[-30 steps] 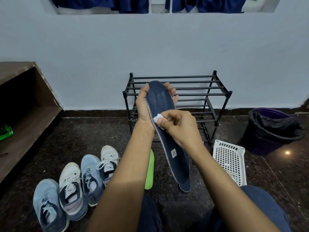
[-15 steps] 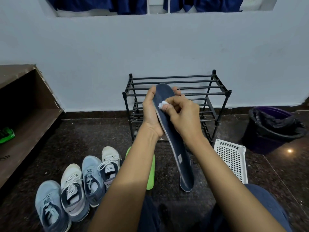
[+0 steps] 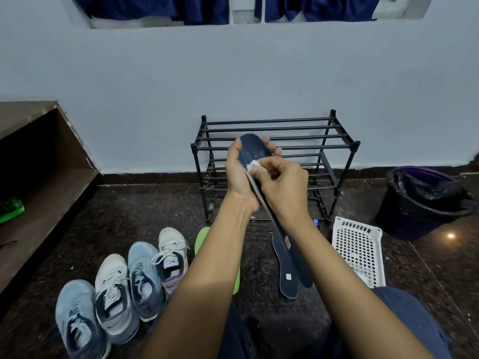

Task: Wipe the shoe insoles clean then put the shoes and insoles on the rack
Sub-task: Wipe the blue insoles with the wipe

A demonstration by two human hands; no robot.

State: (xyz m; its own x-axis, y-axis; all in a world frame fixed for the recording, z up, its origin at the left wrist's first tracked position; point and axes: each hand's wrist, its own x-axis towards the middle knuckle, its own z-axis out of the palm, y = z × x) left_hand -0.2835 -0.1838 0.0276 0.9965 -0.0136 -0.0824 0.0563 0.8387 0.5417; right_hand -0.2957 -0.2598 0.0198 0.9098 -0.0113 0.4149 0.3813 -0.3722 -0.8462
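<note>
My left hand (image 3: 239, 177) grips the toe end of a dark blue insole (image 3: 252, 151), holding it up in front of the black metal rack (image 3: 274, 146). My right hand (image 3: 282, 185) pinches a small white wipe (image 3: 252, 165) and presses it against the insole's upper face near the toe. A second dark blue insole (image 3: 286, 278) lies on the floor below my right forearm. A green insole (image 3: 202, 235) lies on the floor, mostly hidden by my left forearm. Several sneakers (image 3: 145, 278) stand in a row at lower left.
A white plastic basket (image 3: 360, 251) lies on the floor right of the rack. A dark bin (image 3: 425, 200) lined with a black bag stands at far right. A brown wooden shelf (image 3: 44, 193) runs along the left, with a green object (image 3: 10, 209) on it.
My right hand slid the wipe up the insole from its middle toward the toe. The held insole turned more edge-on, and the insole on the floor came into view beneath it.
</note>
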